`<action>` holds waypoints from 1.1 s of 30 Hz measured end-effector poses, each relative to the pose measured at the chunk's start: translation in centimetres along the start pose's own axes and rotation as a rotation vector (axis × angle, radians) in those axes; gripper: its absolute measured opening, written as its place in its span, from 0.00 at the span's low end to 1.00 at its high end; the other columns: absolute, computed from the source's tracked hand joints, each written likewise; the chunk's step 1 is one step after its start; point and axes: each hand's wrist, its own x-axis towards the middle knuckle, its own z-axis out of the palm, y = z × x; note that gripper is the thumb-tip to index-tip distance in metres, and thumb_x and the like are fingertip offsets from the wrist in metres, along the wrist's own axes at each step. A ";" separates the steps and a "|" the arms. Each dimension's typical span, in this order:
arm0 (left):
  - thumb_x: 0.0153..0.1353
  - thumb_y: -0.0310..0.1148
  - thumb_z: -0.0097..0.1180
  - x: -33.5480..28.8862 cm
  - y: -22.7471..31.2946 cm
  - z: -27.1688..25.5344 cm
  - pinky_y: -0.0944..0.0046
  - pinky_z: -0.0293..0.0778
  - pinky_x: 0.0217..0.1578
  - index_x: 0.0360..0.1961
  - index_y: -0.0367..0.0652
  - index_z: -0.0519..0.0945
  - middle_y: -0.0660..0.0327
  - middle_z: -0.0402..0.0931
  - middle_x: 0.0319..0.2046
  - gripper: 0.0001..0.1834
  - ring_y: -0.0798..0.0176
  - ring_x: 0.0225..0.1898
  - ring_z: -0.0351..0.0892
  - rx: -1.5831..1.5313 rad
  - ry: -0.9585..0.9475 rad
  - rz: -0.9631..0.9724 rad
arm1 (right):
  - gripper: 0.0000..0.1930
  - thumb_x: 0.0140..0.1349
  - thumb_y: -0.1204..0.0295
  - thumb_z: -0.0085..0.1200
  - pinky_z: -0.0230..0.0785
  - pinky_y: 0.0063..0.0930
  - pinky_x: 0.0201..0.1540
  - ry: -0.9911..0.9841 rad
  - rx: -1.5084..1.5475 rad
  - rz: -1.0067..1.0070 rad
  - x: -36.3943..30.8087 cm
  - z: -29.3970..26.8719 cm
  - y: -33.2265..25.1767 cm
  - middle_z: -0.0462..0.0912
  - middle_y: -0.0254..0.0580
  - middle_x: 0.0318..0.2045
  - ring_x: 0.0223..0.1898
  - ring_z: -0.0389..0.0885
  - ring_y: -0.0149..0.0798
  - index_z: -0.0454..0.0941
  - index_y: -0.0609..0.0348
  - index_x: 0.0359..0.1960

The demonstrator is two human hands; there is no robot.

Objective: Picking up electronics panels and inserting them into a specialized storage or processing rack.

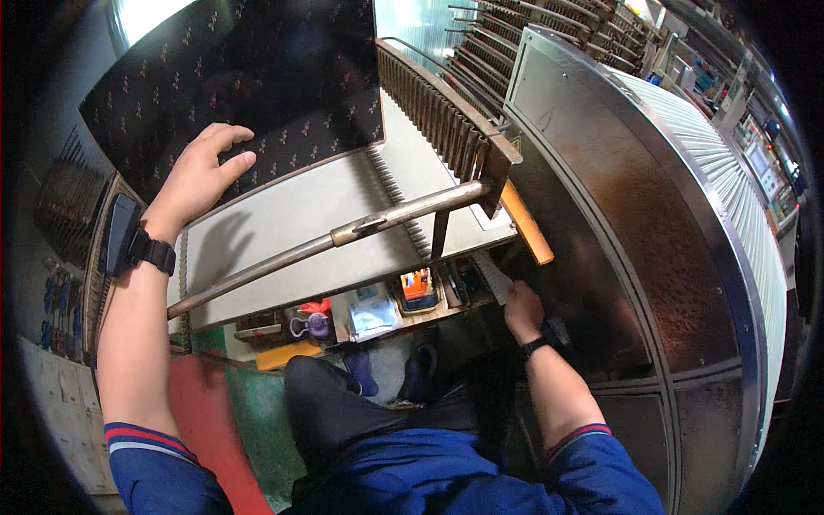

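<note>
A large black panel (pixel 283 94) with rows of small pale marks and a coppery lower edge stands tilted at the far left. My left hand (pixel 206 167) is in front of its lower part, thumb apart from the fingers, holding nothing; whether it touches the panel I cannot tell. Behind the panel's lower edge lies a white board surface (pixel 300 206), crossed by toothed strips and a metal bar (pixel 352 232). Low on the right, my right hand (pixel 522 311) is closed around the end of a pale, ridged, brush-like strip (pixel 492 276). The strip's far end reaches the board's underside.
A toothed metal rail (pixel 446 112) borders the board on the right. Beyond it stands a big metal cabinet (pixel 627 189). Under the board, a shelf holds a purple cup (pixel 319 326), a blue-white packet (pixel 373 316) and an orange-black box (pixel 417 289). An orange bar (pixel 528 225) sticks out.
</note>
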 end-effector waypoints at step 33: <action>0.61 0.78 0.38 -0.8 5.4 -1.9 0.49 0.74 0.62 0.73 0.38 0.56 0.38 0.71 0.62 0.57 0.45 0.65 0.73 -1.635 -0.446 0.240 | 0.15 0.77 0.69 0.47 0.75 0.28 0.45 -0.800 1.487 -0.381 -18.4 -12.2 -24.3 0.85 0.46 0.41 0.37 0.83 0.33 0.75 0.70 0.54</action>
